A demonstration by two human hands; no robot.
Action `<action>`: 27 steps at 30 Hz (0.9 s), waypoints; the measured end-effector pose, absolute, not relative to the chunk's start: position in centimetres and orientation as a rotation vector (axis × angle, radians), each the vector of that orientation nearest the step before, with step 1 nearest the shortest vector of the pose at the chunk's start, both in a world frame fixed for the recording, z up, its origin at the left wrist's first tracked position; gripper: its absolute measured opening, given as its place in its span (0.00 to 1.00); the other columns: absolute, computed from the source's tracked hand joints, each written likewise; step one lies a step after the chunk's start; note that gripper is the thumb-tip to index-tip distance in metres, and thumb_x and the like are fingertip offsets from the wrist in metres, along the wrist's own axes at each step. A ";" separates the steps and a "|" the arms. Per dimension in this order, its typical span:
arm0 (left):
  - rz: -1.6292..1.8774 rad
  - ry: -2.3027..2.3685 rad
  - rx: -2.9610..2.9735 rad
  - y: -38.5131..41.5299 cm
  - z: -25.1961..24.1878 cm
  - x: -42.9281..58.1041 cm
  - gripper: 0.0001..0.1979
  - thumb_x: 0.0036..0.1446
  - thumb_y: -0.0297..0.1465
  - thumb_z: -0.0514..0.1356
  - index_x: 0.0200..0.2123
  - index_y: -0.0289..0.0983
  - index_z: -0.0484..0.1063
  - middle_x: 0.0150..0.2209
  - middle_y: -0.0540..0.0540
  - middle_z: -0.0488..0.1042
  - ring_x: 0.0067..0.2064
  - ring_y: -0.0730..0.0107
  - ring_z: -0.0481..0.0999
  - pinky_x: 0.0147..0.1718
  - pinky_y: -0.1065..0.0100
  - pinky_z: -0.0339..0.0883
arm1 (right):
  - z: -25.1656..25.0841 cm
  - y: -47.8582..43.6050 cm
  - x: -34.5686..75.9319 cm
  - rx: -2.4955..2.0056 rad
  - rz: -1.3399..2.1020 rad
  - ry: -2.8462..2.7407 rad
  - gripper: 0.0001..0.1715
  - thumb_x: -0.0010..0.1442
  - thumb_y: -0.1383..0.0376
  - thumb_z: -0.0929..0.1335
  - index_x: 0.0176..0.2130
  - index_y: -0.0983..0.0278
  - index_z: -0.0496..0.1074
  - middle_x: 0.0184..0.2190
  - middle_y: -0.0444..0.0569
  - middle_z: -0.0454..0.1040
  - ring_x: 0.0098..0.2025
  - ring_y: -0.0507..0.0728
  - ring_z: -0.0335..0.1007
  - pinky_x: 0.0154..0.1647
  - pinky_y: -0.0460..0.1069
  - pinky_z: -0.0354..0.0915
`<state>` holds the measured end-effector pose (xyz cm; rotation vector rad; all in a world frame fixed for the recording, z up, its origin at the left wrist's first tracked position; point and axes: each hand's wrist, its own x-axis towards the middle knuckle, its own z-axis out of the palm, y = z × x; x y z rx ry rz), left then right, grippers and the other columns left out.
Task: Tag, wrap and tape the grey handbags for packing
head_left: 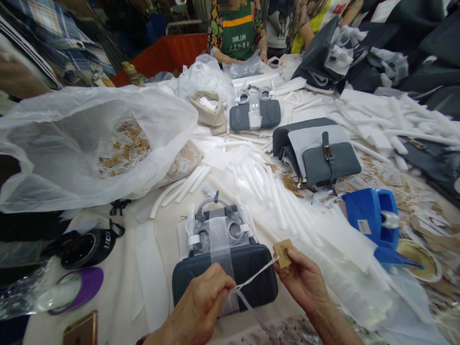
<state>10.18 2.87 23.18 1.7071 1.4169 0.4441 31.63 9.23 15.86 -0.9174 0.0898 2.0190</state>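
In front of me lies a dark blue handbag [251, 261], its handle and rings wrapped in clear film and a white strip across its middle. Over the bag, my right hand [304, 275] pinches a small brown cardboard hang tag [283, 253]. A white string [256, 276] runs from the tag to my left hand [204, 299], whose fingers are closed on its other end. The string is stretched between the two hands. Part of the bag's front is hidden behind my left hand.
A big plastic bag [161, 110] of brown tags lies at left. White foam tubes [266, 191] cover the middle. Other blue bags [330, 158] stand farther back. A blue tape dispenser [373, 220] is at right, a phone [81, 330] at lower left. A co-worker [237, 33] stands opposite.
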 end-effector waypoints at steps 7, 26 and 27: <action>0.345 1.527 1.700 2.9 23.6 10.2 0.14 0.60 0.26 0.43 0.28 0.37 0.65 0.29 0.48 0.68 0.30 0.72 0.70 0.29 0.72 0.60 | 14.5 9.1 31.4 -0.987 2.036 0.083 0.11 0.37 0.72 0.76 0.25 0.70 0.74 0.19 0.43 0.73 0.16 0.45 0.62 0.14 0.39 0.61; -0.023 1.944 1.802 1.2 22.9 9.7 0.16 0.56 0.19 0.40 0.32 0.39 0.65 0.31 0.47 0.65 0.29 0.68 0.70 0.28 0.68 0.60 | 15.0 8.3 30.8 -0.982 2.057 0.022 0.11 0.36 0.70 0.77 0.23 0.70 0.75 0.18 0.43 0.71 0.15 0.43 0.58 0.15 0.38 0.57; -0.057 1.936 1.794 1.2 23.0 9.8 0.17 0.56 0.19 0.40 0.31 0.39 0.65 0.31 0.47 0.65 0.28 0.69 0.69 0.27 0.69 0.59 | 15.0 8.3 30.8 -0.978 2.062 0.010 0.11 0.36 0.70 0.77 0.23 0.70 0.74 0.18 0.43 0.71 0.15 0.43 0.57 0.15 0.38 0.57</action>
